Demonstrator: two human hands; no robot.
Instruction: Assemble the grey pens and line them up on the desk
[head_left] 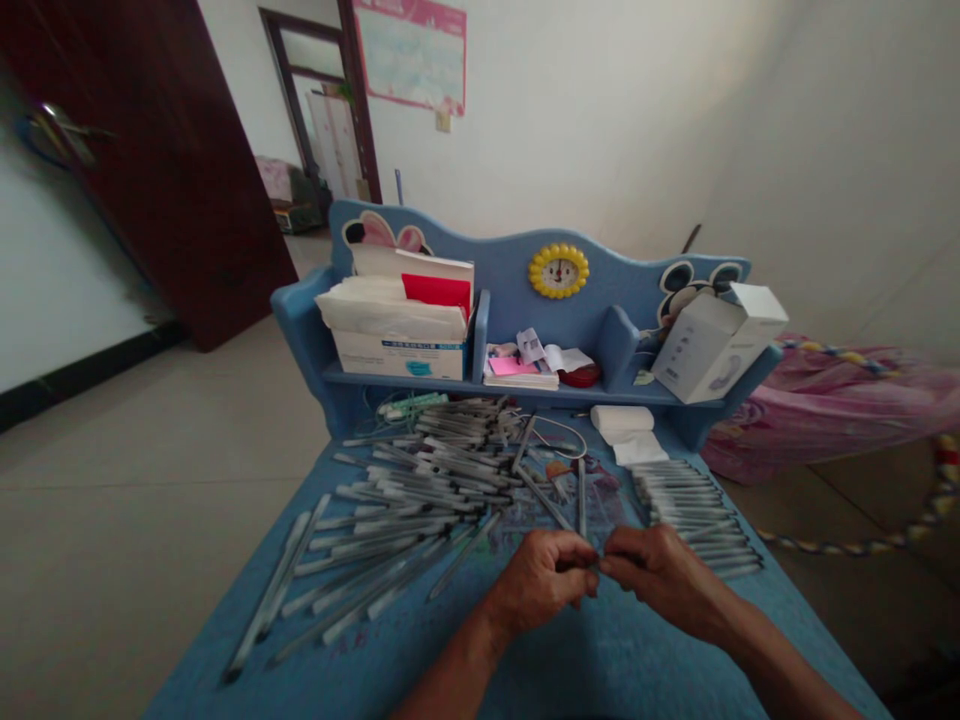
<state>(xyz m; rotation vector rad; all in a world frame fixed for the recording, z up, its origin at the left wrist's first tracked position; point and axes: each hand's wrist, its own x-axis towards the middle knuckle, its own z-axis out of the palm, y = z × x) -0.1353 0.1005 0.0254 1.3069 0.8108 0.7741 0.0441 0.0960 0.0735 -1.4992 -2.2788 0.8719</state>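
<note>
My left hand (541, 582) and my right hand (661, 572) meet over the front of the blue desk (555, 670), fingertips pinched close together. Something small and dark seems to sit between them, but the fingers hide what it is. Just beyond the fingertips, one slim grey pen-like stick (582, 490) points away from me. To the left of my left hand spreads a big loose pile of grey, see-through pen-like sticks (405, 510) with dark ends. Beside my right hand lies a neater row of similar sticks (694, 505).
A roll of white tissue (622, 420) lies behind the right row. The desk's blue shelf holds a mask box (397, 355) with papers, a small stack of notes (521, 378) and a white carton (716, 345). A yellow flower clock (559, 271) is on the backboard.
</note>
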